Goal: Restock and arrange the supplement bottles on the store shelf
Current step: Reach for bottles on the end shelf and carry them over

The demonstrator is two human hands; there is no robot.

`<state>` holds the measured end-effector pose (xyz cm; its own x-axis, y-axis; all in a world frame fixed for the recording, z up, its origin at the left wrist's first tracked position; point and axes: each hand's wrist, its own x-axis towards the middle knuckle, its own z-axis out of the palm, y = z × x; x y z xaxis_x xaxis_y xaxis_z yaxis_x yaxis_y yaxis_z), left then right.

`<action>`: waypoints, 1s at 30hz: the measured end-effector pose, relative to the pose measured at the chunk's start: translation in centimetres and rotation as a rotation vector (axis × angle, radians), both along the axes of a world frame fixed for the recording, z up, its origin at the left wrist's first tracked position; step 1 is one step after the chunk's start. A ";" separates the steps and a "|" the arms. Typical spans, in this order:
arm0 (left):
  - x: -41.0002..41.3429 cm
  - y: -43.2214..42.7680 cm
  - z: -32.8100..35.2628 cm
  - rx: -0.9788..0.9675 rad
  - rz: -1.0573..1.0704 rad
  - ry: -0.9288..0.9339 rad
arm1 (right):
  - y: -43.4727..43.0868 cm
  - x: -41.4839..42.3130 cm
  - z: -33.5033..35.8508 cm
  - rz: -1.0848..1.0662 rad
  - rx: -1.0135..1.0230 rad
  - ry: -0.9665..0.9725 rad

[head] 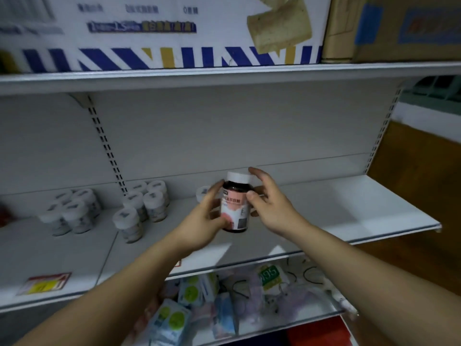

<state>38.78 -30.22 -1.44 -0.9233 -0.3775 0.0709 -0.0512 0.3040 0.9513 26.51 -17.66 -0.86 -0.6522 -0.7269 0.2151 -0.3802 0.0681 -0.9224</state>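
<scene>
- I judge this to be the placing step. One dark bottle (235,203) with a white cap and a pink label is between both hands, upright, label towards me, over the middle of the white shelf (349,208).
- My left hand (207,217) grips the lower body of the bottle from the left, fingers curled round it and the thumb across the front.
- My right hand (270,203) holds the upper part from the right. The thumb presses on the front just under the shoulder, and the fingers reach behind, near the cap.
- Both forearms reach in from the near edge and meet at the bottle. The wrists look level rather than tipped.
- I cannot tell whether the base touches the shelf or hangs just above it.
- Two clusters of white bottles (144,206) stand to the left, and one more white cap (202,192) shows just behind my left hand. The shelf to the right is bare.
- The next move, as I see it, is to set the base flat, square the label to the front and line it up beside that cap, then let go with one hand at a time.
- The main risk is knocking the bottle behind it.
</scene>
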 end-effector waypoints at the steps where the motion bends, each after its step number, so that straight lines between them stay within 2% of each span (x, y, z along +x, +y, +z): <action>1: 1.1 0.3 0.9 0.007 -0.006 0.041 | 0.2 1.0 1.0 0.014 -0.026 0.006; 5: 7.6 1.6 4.5 -0.030 0.028 0.195 | 1.1 7.2 4.9 0.066 -0.131 0.014; 9: 13.4 3.1 7.4 -0.115 0.086 0.262 | 2.4 13.1 7.9 0.113 -0.208 0.000; 14: 18.3 5.4 10.4 -0.159 0.115 0.355 | 4.9 18.1 11.0 0.216 -0.208 0.024; 21: 22.0 7.7 13.8 -0.192 0.100 0.467 | 7.5 21.1 15.5 0.332 -0.249 0.069; 30: 22.9 10.5 15.8 -0.228 0.126 0.567 | 9.7 21.7 17.6 0.437 -0.333 0.093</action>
